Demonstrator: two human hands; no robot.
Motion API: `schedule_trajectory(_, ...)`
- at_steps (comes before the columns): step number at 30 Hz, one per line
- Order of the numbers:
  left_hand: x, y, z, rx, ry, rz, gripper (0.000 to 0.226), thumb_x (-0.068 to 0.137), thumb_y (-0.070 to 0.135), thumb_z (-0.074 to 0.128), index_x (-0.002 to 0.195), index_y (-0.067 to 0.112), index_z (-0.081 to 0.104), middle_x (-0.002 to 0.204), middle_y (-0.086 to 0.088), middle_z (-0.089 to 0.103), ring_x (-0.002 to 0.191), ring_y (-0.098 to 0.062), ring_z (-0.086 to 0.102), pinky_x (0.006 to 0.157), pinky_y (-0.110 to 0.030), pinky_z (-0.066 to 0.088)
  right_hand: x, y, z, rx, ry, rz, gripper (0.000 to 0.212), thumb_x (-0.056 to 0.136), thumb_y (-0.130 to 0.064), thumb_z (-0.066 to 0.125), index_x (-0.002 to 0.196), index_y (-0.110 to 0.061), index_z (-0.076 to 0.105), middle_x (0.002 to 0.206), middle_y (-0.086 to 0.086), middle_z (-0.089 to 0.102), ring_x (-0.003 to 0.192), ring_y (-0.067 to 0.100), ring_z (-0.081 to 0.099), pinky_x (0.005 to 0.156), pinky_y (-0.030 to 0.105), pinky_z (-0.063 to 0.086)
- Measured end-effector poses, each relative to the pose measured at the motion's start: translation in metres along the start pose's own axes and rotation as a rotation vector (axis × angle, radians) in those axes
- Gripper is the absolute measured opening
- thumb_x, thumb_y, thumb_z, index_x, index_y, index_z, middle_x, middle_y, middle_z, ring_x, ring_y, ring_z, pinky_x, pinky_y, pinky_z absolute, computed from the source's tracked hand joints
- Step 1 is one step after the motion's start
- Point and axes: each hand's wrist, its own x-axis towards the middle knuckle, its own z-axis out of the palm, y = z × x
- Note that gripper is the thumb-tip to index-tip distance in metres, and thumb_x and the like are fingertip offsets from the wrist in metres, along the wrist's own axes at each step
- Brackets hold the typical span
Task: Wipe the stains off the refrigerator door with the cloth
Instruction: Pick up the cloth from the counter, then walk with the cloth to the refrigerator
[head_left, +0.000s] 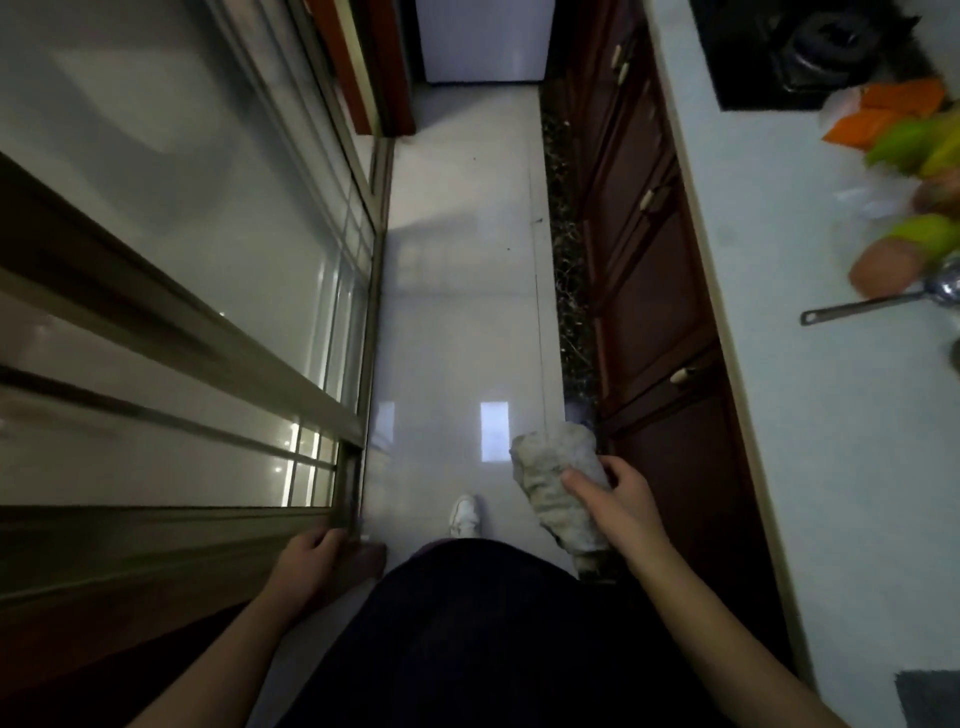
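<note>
Nearest the camera, the left hand (310, 558) curls its fingers around the end of the bronze metal frame of a sliding glass door (332, 512), gripping its edge. The right hand (615, 501) is closed around a crumpled, grey-white cloth (558, 491), thumb across the front, with the bundle sticking out above and below the grip. Between the arms, a white shoe (464, 515) stands on the glossy pale tiled floor (457, 312). Dark reddish-brown wooden cabinets with small light handles (652, 291) run along the right, under a white bench (810, 415) carrying blurred green and orange produce (914, 150), a metal ladle (878, 302) and a black gas hob (810, 47). At the far end of the aisle stands the white refrigerator door (483, 39), well apart from the cloth.
</note>
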Motion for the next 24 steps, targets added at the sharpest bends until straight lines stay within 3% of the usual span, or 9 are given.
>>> schedule_trajectory(3, 0.024, 0.006, -0.007, -0.029, -0.027, -0.045, 0.029, 0.099, 0.022, 0.054, 0.081, 0.01, 0.073, 0.093, -0.023, 0.074, 0.09, -0.037, 0.069, 0.084, -0.046, 0.053, 0.015, -0.019, 0.012, -0.043, 0.021, -0.007, 0.046, 0.081, -0.031, 0.083, 0.121, -0.015, 0.066, 0.111, 0.004, 0.071, 0.098, 0.02, 0.069, 0.091, 0.043, 0.059)
schedule_trajectory(5, 0.04, 0.024, -0.009, 0.004, -0.061, -0.046, 0.03, 0.099, 0.023, 0.053, 0.077, 0.011, 0.069, 0.09, -0.023, 0.073, 0.089, -0.038, 0.069, 0.074, -0.041, 0.051, 0.024, -0.031, 0.016, -0.042, 0.033, -0.011, 0.046, 0.081, -0.031, 0.083, 0.121, -0.017, 0.065, 0.11, 0.002, 0.07, 0.097, 0.018, 0.068, 0.09, 0.042, 0.059)
schedule_trajectory(8, 0.045, 0.075, -0.015, -0.035, -0.107, 0.011, 0.025, 0.099, 0.018, 0.052, 0.087, 0.005, 0.068, 0.081, -0.014, 0.068, 0.074, -0.029, 0.063, 0.062, -0.03, 0.046, 0.036, -0.046, 0.016, -0.032, 0.072, -0.007, 0.048, 0.081, -0.033, 0.083, 0.122, -0.019, 0.063, 0.11, 0.0, 0.067, 0.098, 0.018, 0.067, 0.092, 0.041, 0.058)
schedule_trajectory(13, 0.08, 0.138, -0.026, -0.048, -0.15, 0.125, 0.022, 0.099, 0.016, 0.052, 0.088, 0.006, 0.069, 0.084, -0.015, 0.072, 0.071, -0.025, 0.064, 0.071, -0.035, 0.051, 0.07, -0.063, 0.01, 0.001, 0.115, 0.031, 0.048, 0.08, -0.032, 0.085, 0.12, -0.015, 0.066, 0.11, 0.004, 0.071, 0.096, 0.02, 0.07, 0.089, 0.044, 0.06)
schedule_trajectory(18, 0.129, 0.182, -0.042, -0.022, -0.136, 0.086, 0.023, 0.1, 0.016, 0.051, 0.092, 0.005, 0.069, 0.085, -0.015, 0.071, 0.066, -0.023, 0.063, 0.058, -0.027, 0.045, 0.129, -0.09, 0.002, -0.009, 0.125, 0.072, 0.048, 0.079, -0.031, 0.085, 0.119, -0.013, 0.065, 0.108, 0.006, 0.071, 0.095, 0.022, 0.07, 0.09, 0.045, 0.059)
schedule_trajectory(24, 0.175, 0.217, -0.073, -0.023, -0.083, -0.036, 0.029, 0.099, 0.012, 0.049, 0.074, 0.012, 0.063, 0.074, -0.012, 0.065, 0.067, -0.026, 0.061, 0.052, -0.026, 0.041, 0.223, -0.163, 0.01, -0.023, 0.038, 0.037, 0.047, 0.081, -0.026, 0.084, 0.121, -0.013, 0.063, 0.112, 0.008, 0.069, 0.096, 0.023, 0.067, 0.081, 0.033, 0.056)
